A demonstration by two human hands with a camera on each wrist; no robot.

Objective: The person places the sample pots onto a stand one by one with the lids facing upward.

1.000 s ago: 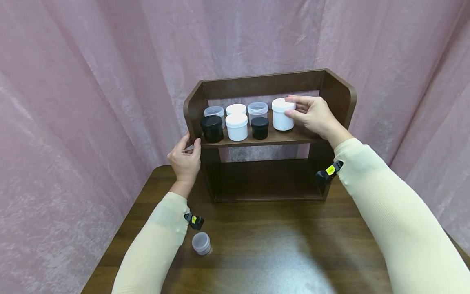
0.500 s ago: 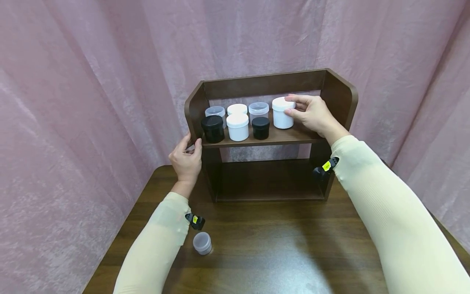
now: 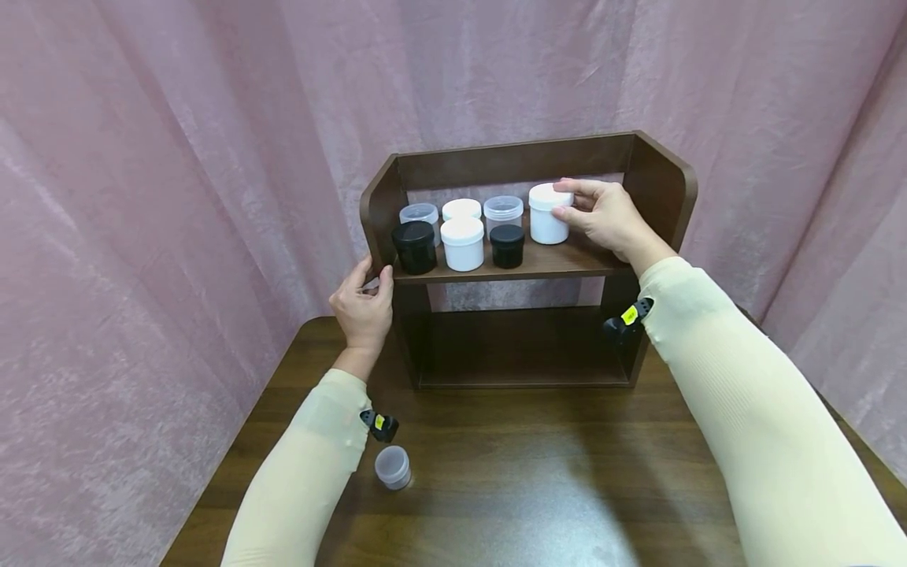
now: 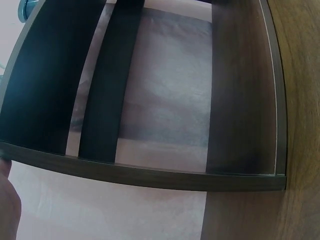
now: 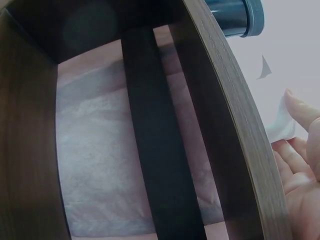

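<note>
The white jar (image 3: 549, 214) stands upright, lid up, at the shelf's (image 3: 538, 264) right end, the right hand's (image 3: 602, 216) grip curled around it, the left hand (image 3: 364, 303) clasping the shelf's left side.

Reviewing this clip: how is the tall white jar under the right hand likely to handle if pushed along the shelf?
The tall white jar looks like rigid plastic, so probably light and stiff. It stands taller than its neighbours, so a push near the lid may tip it. The right hand grips it high; the shelf looks smooth, so it probably slides.
</note>
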